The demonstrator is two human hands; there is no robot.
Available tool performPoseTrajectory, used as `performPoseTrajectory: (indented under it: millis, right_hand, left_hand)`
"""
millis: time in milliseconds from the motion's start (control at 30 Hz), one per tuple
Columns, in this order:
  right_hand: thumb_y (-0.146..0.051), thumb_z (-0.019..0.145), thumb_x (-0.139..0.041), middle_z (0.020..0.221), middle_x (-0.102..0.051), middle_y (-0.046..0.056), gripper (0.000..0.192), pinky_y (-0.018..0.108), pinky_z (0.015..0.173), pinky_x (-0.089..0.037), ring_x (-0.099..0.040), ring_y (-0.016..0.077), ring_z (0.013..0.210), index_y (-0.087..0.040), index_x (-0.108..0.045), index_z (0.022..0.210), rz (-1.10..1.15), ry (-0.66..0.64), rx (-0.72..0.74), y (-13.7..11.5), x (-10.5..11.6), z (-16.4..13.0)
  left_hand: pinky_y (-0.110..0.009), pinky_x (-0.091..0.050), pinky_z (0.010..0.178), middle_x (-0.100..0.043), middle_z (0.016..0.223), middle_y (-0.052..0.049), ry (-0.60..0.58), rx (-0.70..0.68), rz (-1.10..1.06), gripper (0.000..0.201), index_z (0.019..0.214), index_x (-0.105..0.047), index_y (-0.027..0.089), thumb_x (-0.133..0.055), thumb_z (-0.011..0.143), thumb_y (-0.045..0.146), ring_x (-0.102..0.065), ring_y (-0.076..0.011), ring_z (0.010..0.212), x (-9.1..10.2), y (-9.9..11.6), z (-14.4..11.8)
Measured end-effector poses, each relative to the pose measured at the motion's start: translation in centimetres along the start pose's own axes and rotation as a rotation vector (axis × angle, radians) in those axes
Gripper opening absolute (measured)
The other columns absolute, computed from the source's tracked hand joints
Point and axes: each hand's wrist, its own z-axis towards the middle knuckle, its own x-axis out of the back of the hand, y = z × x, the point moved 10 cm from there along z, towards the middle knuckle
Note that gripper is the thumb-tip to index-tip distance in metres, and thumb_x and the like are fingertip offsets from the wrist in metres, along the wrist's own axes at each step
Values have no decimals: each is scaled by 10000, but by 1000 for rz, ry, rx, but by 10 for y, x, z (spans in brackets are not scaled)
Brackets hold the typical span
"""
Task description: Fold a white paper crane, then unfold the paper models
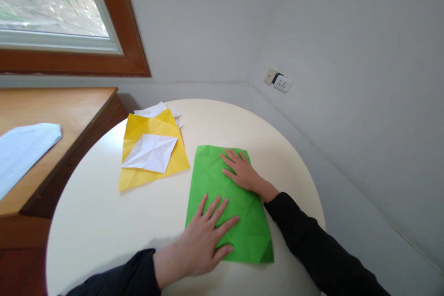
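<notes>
Left hand: my left hand point(204, 236) lies flat, fingers spread wide, on the near end of the green sheet point(227, 203).
Right hand: my right hand point(241, 171) lies flat and open on the far end.
Hidden: the paper under both palms.
Count: one green sheet; left of my hands, one yellow sheet point(152, 152) with white sheets point(151, 152) on and behind it, number unclear.
Cut off: pale paper point(21, 152) at far left.

Both arms are in plain black long sleeves that end at the wrists, left hand point(204, 240) and right hand point(243, 171) bare, no rings or watch showing.
</notes>
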Motion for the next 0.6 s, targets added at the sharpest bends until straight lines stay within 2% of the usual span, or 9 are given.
performPoseTrajectory:
  millis: [133, 200, 300, 433, 600]
  right_hand:
    - [-420, 923, -362, 1511, -116, 114, 574, 544, 1103, -104, -47, 292, 1388, -205, -209, 1433, -59, 50, 128, -26, 16, -26]
    - [-431, 917, -379, 1513, -94, 121, 569, 553, 1095, -113, -28, 310, 1386, -228, -230, 1427, -79, 67, 151, -32, 18, -41]
    - [-437, 919, -375, 1508, -122, 133, 558, 548, 1086, -142, -62, 319, 1383, -231, -248, 1422, -82, 20, 148, -28, 8, -57]
    - [-437, 934, -332, 1496, -202, 120, 531, 513, 1086, -174, -138, 279, 1380, -247, -241, 1422, -41, -45, 146, -20, -8, -64]
    - [-431, 932, -342, 1496, -204, 114, 527, 510, 1088, -170, -137, 270, 1382, -265, -238, 1421, -16, -64, 136, -20, -9, -63]
  left_hand:
    - [-608, -106, 1066, -234, 1486, -120, 8, 5, 6, 546, 1411, -240, 307, -312, 906, 501, -128, -312, 1376, -1, -1, 0]
    - [-603, -100, 1070, -243, 1484, -117, 15, 9, 13, 547, 1410, -241, 307, -323, 904, 498, -122, -307, 1378, -2, -1, 0]
    - [-599, -94, 1072, -232, 1489, -111, 9, 17, 18, 558, 1414, -228, 308, -334, 900, 498, -131, -306, 1377, -4, -2, 0]
    - [-607, -104, 1066, -227, 1490, -116, -10, 21, 17, 545, 1414, -223, 317, -307, 907, 500, -129, -309, 1376, -4, -2, 0]
    - [-618, -131, 1057, -248, 1480, -127, -30, 20, 29, 543, 1413, -229, 315, -283, 909, 510, -149, -313, 1371, -2, -2, 1]
